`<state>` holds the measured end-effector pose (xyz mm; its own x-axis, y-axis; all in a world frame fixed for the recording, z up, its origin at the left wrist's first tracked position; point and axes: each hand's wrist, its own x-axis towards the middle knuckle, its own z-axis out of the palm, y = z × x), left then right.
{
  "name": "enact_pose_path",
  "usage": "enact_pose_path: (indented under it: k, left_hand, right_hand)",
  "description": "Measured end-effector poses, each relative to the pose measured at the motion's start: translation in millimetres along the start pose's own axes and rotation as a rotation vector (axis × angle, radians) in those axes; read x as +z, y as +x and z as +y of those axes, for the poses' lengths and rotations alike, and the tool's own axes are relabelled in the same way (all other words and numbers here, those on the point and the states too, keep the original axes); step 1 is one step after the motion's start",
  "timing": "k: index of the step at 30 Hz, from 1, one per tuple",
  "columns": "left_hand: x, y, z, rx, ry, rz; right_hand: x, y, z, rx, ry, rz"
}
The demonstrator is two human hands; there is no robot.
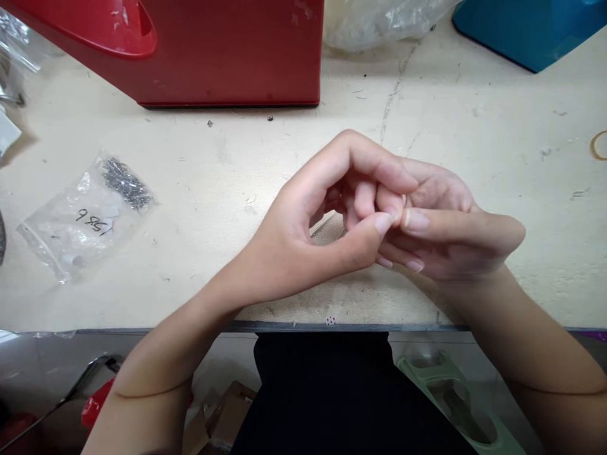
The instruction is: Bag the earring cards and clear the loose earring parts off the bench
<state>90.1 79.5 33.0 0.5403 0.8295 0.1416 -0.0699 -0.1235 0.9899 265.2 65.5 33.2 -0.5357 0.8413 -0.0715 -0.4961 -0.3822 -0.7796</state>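
Left hand (294, 240) and right hand (450, 246) meet near the front edge of the table (545, 126), fingers (379, 174) curled tightly together; whether they hold anything cannot be told.

A scuffed workbench (474, 126) carries a red box (227, 63) and a plastic bag (71, 234).

The box (199, 57) is glossy red and the table (497, 145) cream with grey scuffs. The bag (71, 230) has black handwriting, and the shirt (332, 392) is plain black
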Motion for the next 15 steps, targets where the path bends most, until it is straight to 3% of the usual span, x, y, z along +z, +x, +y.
enact_pose_path:
  k: [4,8,15]
  left_hand:
    - [0.9,-2.1,1.4,-0.008,0.057,0.047]
    - [3.1,-2.0,2.5,0.056,0.172,0.103]
    - [11.1,1.2,-2.5,0.163,0.479,0.329]
  right_hand:
    - [1.2,-2.4,-4.4,0.044,-0.072,0.08]
    - [-0.4,-4.1,-1.8,-0.015,-0.135,0.121]
    - [3.6,-3.6,6.5,-0.172,-0.38,0.349]
